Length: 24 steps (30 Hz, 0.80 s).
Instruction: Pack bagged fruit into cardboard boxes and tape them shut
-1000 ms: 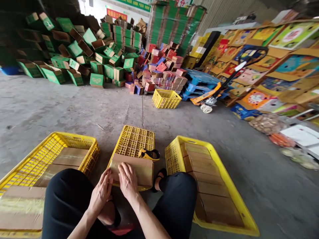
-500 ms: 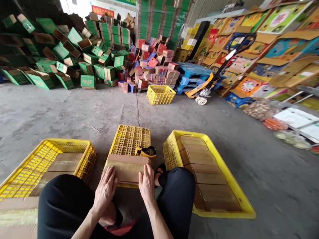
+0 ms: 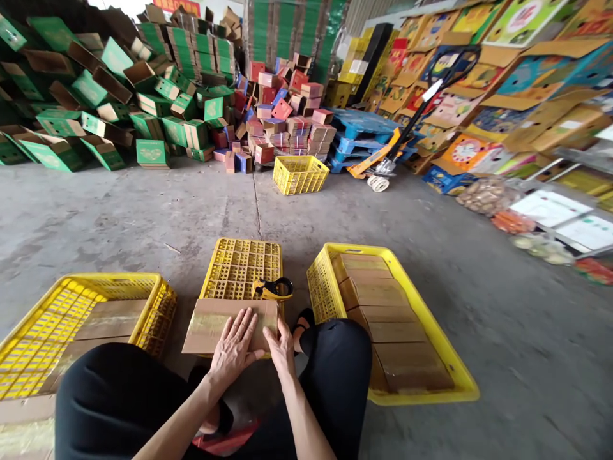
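Note:
A flat cardboard box (image 3: 209, 319) with a strip of shiny tape lies across the near end of an upturned yellow plastic crate (image 3: 239, 259). Pressed on its top is my left hand (image 3: 236, 342), fingers stretched out. At the box's right end is my right hand (image 3: 281, 345), its thumb on top and its fingers bent around the edge. A yellow and black tape dispenser (image 3: 272, 289) rests on the crate just beyond the box.
To the right, a yellow crate (image 3: 460, 383) holds several cardboard boxes; another yellow crate (image 3: 163, 300) on the left holds some too. Farther off are a small yellow crate (image 3: 301, 176), a pallet jack (image 3: 383, 163), blue pallets (image 3: 364, 124) and heaps of green boxes (image 3: 153, 153).
My left hand has moved right, from the box's left end to its middle. The box's left end now sticks out farther past the crate. The view has shifted slightly.

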Each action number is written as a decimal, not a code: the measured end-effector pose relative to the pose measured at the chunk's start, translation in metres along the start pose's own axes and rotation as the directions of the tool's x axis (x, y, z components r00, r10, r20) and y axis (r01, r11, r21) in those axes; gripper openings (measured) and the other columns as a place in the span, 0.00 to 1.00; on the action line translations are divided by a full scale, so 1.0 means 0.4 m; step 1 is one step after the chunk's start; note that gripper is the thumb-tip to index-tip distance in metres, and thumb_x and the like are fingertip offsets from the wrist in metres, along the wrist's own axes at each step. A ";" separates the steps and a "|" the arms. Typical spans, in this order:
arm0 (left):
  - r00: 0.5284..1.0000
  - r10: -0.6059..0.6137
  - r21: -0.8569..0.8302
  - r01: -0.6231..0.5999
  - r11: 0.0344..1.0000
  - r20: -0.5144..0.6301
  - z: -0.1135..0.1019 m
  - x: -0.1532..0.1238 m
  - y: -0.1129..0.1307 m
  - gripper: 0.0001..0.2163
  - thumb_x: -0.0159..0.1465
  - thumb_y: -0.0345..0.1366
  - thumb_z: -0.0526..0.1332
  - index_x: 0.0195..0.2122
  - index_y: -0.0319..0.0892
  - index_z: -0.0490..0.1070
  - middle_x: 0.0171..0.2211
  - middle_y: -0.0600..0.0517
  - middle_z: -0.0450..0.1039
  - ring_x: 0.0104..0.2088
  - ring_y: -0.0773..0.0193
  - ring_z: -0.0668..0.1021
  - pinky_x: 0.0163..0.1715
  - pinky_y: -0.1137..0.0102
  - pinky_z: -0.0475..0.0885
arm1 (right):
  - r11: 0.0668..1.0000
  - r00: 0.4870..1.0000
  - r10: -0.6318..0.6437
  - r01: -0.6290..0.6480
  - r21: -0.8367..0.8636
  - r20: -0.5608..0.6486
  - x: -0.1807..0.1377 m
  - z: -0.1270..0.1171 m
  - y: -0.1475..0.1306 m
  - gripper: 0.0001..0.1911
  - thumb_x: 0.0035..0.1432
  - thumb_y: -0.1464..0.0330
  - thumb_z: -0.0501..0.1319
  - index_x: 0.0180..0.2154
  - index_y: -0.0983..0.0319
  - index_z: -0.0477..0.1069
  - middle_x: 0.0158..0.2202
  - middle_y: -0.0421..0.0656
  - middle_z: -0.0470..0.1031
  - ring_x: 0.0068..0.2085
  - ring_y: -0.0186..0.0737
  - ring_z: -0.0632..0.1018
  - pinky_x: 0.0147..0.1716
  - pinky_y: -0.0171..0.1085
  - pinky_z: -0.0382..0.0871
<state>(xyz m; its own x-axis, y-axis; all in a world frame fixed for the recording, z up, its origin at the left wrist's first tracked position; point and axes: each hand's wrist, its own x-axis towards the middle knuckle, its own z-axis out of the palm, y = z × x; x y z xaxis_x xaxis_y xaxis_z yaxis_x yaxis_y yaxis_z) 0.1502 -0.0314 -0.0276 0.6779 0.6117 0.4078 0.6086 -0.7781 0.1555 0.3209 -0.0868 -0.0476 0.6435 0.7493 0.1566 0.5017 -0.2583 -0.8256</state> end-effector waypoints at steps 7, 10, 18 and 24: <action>1.000 -0.021 0.040 0.020 0.999 0.005 0.004 -0.001 0.012 0.43 0.73 0.62 0.53 0.79 0.39 0.46 0.75 0.37 0.58 0.73 0.42 0.64 0.71 0.49 0.58 | 0.996 0.994 0.095 -0.094 -0.010 0.061 -0.024 -0.013 -0.011 0.41 0.64 0.40 0.56 0.56 0.69 0.80 0.54 0.62 0.82 0.54 0.59 0.84 0.57 0.51 0.76; 0.999 -0.032 0.043 0.032 0.999 0.005 0.005 0.000 0.015 0.41 0.74 0.61 0.53 0.79 0.39 0.46 0.74 0.37 0.58 0.73 0.43 0.64 0.71 0.49 0.59 | 0.995 0.994 0.096 -0.094 -0.042 0.046 -0.036 -0.026 -0.020 0.42 0.66 0.39 0.54 0.56 0.69 0.81 0.54 0.61 0.83 0.53 0.59 0.84 0.57 0.51 0.77; 0.999 -0.050 0.009 0.050 0.999 -0.004 0.004 -0.005 0.021 0.40 0.74 0.57 0.54 0.79 0.40 0.45 0.74 0.37 0.59 0.73 0.41 0.64 0.71 0.47 0.59 | 0.997 0.997 0.067 -0.065 -0.037 0.046 -0.062 -0.070 -0.030 0.39 0.69 0.41 0.52 0.51 0.66 0.85 0.50 0.60 0.85 0.50 0.58 0.86 0.53 0.50 0.80; 0.998 -0.062 -0.003 0.062 0.998 0.002 0.014 -0.004 0.018 0.41 0.74 0.60 0.53 0.79 0.40 0.45 0.74 0.36 0.59 0.72 0.40 0.65 0.70 0.45 0.59 | 0.996 0.995 0.089 -0.089 -0.001 0.036 -0.056 -0.069 -0.038 0.40 0.68 0.39 0.50 0.49 0.65 0.85 0.48 0.59 0.85 0.49 0.60 0.86 0.51 0.52 0.81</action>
<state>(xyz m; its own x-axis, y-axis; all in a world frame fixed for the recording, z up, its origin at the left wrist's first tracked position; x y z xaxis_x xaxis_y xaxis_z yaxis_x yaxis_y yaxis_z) 0.1559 -0.0371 -0.0322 0.6397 0.6591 0.3956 0.6483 -0.7391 0.1830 0.3147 -0.1167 -0.0235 0.6642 0.7449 0.0632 0.4433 -0.3244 -0.8356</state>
